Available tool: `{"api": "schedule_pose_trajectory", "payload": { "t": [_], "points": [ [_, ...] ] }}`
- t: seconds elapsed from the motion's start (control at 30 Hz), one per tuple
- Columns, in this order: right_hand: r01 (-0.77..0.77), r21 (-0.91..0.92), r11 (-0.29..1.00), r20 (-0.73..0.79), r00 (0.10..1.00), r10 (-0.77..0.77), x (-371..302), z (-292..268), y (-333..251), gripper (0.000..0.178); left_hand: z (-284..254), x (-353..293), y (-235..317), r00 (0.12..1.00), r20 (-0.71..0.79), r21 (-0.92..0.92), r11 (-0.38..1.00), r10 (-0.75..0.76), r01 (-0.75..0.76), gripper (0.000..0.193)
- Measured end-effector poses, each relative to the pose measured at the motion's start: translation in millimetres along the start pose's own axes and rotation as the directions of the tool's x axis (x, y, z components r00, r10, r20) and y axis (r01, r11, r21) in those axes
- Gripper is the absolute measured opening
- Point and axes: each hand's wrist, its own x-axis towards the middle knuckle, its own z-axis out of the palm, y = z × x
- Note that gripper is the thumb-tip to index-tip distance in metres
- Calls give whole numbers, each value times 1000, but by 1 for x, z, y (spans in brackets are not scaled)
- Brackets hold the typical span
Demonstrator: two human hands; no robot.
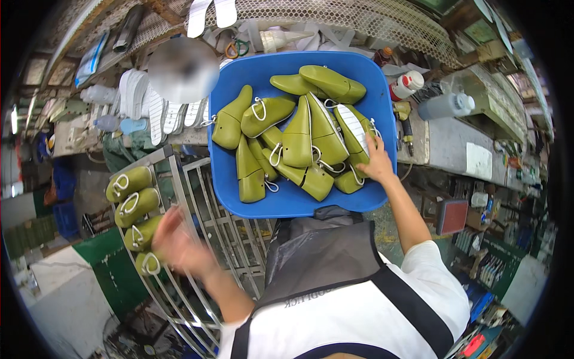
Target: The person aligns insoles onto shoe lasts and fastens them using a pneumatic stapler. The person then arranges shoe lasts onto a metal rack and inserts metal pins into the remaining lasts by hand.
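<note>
A blue plastic bin in front of me holds several olive-green shoe lasts with white cord loops, lying at different angles. My right hand reaches into its right side, fingers and thumb around the heel end of a shoe last with a white insole on its face. At lower left my left hand is smeared by motion, beside a row of green shoe lasts on a metal rack. Whether it touches the nearest of them I cannot tell.
The metal rack stands left of the bin. White soles lie on the bench at left. Right of the bin are a red-and-white bottle, a clear bottle and a paper sheet. Scissors lie behind it.
</note>
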Motion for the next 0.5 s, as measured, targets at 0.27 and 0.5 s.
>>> {"api": "schedule_pose_trajectory", "payload": {
  "t": [0.27, 0.5],
  "points": [
    [-229, 909, 347, 316, 924, -217, -10, -55, 30, 71, 248, -55, -165, 497, 725, 627, 757, -478, -186, 92],
    [-609, 699, -374, 77, 585, -807, -48, -133, 1, 102, 213, -39, -138, 529, 632, 492, 821, -567, 292, 89]
  ]
}}
